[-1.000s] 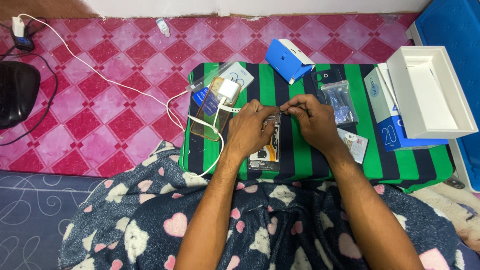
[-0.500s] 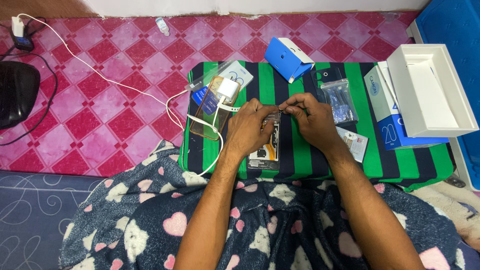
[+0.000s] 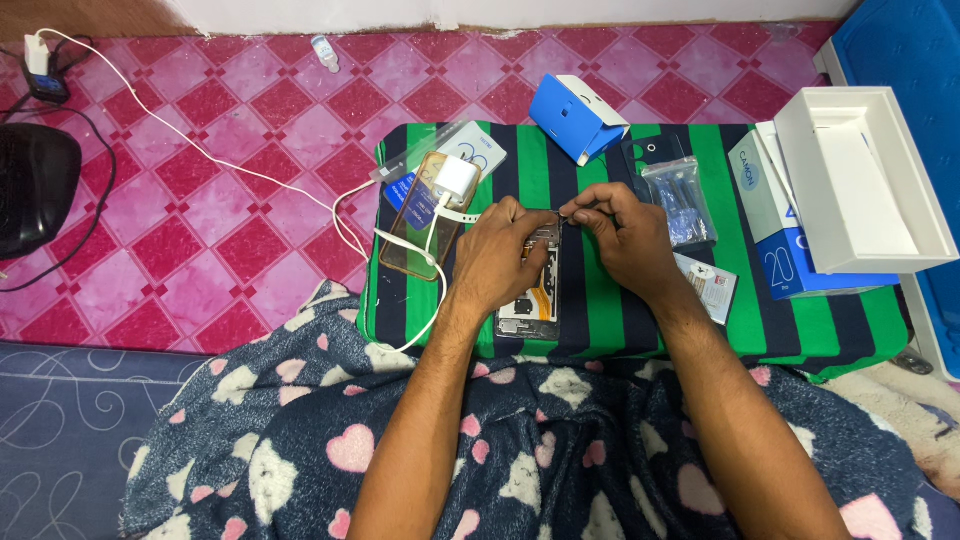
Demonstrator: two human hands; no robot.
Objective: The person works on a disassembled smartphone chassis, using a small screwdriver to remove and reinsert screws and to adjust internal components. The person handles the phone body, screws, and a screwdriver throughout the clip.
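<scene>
Left hand (image 3: 500, 262): lies palm-down over the opened phone (image 3: 532, 290), its fingers curled narrow and pressing the phone's left side and upper edge to steady it.
Right hand (image 3: 625, 240): thumb and forefinger pinched tight at the phone's top end; they seem to hold a thin tool or a tiny part, but it is too small to tell which.
Opened phone: back cover off, circuit board and orange flex showing, flat on the striped cloth, right under both hands.
Key relation: the phone's long axis runs away from the person, top end farthest; the right hand's pinch meets it at that far end, while the left hand sits nearer the body and covers the upper middle.
Since a second ago: both hands stay in nearly the same place over the phone, with only slight finger shifts at the top end; nothing around them has moved.
Bench (image 3: 610, 320): a low surface draped in green and dark stripes.
Left of the hands: a clear phone case (image 3: 415, 235) with a white charger plug (image 3: 455, 180) resting on it, its white cable (image 3: 250, 170) trailing across the pink tiled floor (image 3: 200, 250).
Beyond the hands: a blue cardboard box (image 3: 577, 117).
Right of the hands: a clear plastic bag (image 3: 680, 200), a small card (image 3: 708, 287), then a blue-and-white phone box (image 3: 785, 240) with an open white box lid (image 3: 860, 180) on top.
Lap: a dark blanket with hearts (image 3: 520, 450).
</scene>
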